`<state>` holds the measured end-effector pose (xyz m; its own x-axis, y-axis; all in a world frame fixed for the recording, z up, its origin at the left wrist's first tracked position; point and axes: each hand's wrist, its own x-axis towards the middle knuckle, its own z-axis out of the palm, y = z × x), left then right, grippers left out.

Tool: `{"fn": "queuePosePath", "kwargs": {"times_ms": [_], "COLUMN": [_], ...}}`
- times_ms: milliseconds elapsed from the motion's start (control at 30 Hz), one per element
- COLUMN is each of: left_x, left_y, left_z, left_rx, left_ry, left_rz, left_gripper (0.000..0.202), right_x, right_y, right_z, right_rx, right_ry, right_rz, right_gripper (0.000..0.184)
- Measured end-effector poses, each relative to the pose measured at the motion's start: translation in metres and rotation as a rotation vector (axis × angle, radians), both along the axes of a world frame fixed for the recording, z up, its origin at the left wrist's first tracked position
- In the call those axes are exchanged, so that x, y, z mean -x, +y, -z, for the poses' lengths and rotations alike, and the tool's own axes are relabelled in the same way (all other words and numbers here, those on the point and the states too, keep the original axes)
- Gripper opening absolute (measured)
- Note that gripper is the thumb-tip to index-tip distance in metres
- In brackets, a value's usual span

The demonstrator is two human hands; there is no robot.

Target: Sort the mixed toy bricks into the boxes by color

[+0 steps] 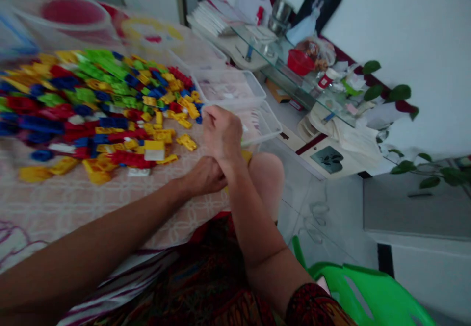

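Two hands were at work, and the heap of plastic blocks [110, 100] was blurred and far too big to count. It held five colours: red, blue, yellow, green and a few white. The heap lay across the far left of the table [66, 203], on a pale patterned cloth. Its nearest stragglers, among them a yellow block [187, 142], sat just left of the hands.

The right hand [221, 132] was raised, its fingers curled together in a loose fist. Whether it gripped anything could not be told. The left hand [204, 176] rested on the cloth beneath the right wrist, which hid its fingers, so their state could not be told either.

Two clear tubs stood at the table's right edge. The far tub [228, 88] was beside the heap, and the near tub [263, 122] was partly behind the right hand. Farther right a glass shelf [294, 83] carried one red bowl [299, 62] among clutter. Leafy stems [399, 93] hung against the wall, and one green chair [371, 291] stood near right.
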<state>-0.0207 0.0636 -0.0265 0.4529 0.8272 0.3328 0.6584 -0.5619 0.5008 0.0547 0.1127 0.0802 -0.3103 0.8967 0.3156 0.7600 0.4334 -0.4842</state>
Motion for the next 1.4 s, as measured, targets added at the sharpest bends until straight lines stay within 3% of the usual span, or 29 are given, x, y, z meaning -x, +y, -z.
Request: {"fn": "queuePosePath", "kwargs": {"times_ms": [200, 367, 500, 667, 867, 1000, 1200, 1300, 1400], "left_x": [-0.002, -0.006, -0.016, -0.021, -0.016, -0.016, -0.016, -0.016, -0.018], "left_y": [-0.011, -0.013, -0.015, -0.012, -0.007, -0.006, -0.002, 0.0, 0.0], "left_z": [-0.023, -0.017, -0.007, 0.001, 0.001, 0.004, 0.007, 0.01, 0.015], "left_rx": [-0.022, -0.102, -0.116, -0.103, -0.057, -0.051, -0.032, -0.05, -0.069], "left_ry": [0.154, 0.213, 0.206, 0.207, 0.182, 0.148, 0.109, 0.109, 0.129], "left_rz": [0.139, 0.159, 0.196, 0.3, 0.339, 0.337, 0.346, 0.341, 0.317], "left_gripper": [0.019, 0.016, 0.017, 0.022, 0.022, 0.019, 0.022, 0.021, 0.022], "right_x": [0.002, 0.018, 0.035, 0.055, 0.061, 0.063, 0.047, 0.028, 0.012], "right_y": [0.035, 0.072, 0.095, 0.103, 0.101, 0.099, 0.115, 0.134, 0.15], "right_z": [-0.016, -0.021, -0.022, -0.008, 0.018, 0.018, -0.011, -0.017, -0.013], "right_rx": [-0.113, -0.16, -0.144, -0.166, -0.261, -0.222, -0.032, -0.061, -0.144], "right_ry": [0.001, -0.191, -0.433, -0.694, -0.739, -0.704, -0.356, -0.203, -0.234], "right_rz": [-0.18, -0.34, -0.377, -0.39, -0.449, -0.427, -0.286, -0.181, -0.038], "right_gripper": [0.025, 0.026, 0.022, 0.019, 0.018, 0.018, 0.019, 0.018, 0.018]}}
